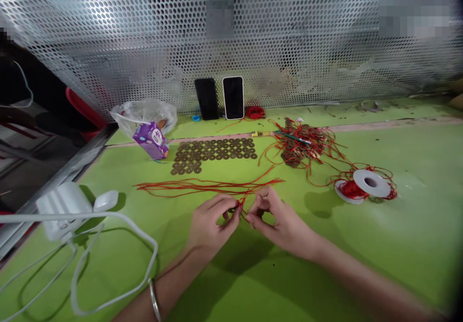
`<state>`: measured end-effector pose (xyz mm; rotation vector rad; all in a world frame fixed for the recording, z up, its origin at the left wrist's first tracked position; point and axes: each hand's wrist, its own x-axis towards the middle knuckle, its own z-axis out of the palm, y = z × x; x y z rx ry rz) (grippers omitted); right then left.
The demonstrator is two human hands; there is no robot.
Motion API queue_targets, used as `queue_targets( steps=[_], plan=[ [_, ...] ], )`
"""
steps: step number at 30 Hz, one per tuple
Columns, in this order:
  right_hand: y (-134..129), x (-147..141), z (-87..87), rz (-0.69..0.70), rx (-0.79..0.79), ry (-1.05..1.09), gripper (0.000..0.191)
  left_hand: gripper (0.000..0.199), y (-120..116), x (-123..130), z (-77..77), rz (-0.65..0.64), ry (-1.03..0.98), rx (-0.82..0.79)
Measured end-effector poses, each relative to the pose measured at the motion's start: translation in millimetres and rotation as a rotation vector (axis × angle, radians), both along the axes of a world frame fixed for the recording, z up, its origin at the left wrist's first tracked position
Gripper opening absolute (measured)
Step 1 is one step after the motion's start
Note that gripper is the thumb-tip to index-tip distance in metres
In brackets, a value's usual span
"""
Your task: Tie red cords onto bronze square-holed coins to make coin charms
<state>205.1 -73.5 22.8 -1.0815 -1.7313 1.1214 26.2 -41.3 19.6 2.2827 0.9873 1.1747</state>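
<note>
Thumb and fingers of my left hand (213, 221) pinch a knotted red cord (243, 200), with a dark round coin partly showing behind them. My right hand (277, 221) is closed in a pinch on the same cord, just right of the knot. Beyond my hands lie several cut lengths of red cord (202, 185), stretched out side by side. Rows of bronze coins with holes (217, 149) are laid flat behind those. A tangled heap of coins tied with red cord (302, 141) sits at the back right.
A spool of red cord (372, 182) stands at right. Two phones (207, 99) lean on the perforated metal panel (307, 37). At left are a purple box (151, 140), a plastic bag (144, 112), a white charger (65, 208), a white earbud case (106, 200) and a looped cable (154, 245).
</note>
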Motion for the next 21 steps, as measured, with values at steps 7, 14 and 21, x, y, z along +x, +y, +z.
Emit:
queue_targets(
  steps=[7,14,21],
  plan=[
    [1.2,-0.1,-0.1,-0.039,-0.08,0.043,0.02,0.007,-2.2,0.2,3.9,0.043,0.055,0.058],
    [2.3,0.0,4.3,-0.025,-0.104,0.065,0.033,0.007,-3.3,-0.6,1.7,0.034,0.114,0.134],
    [7.2,1.2,7.2,0.022,-0.369,0.154,0.025,0.005,-2.0,-3.4,3.0,-0.002,0.243,0.306]
  ],
)
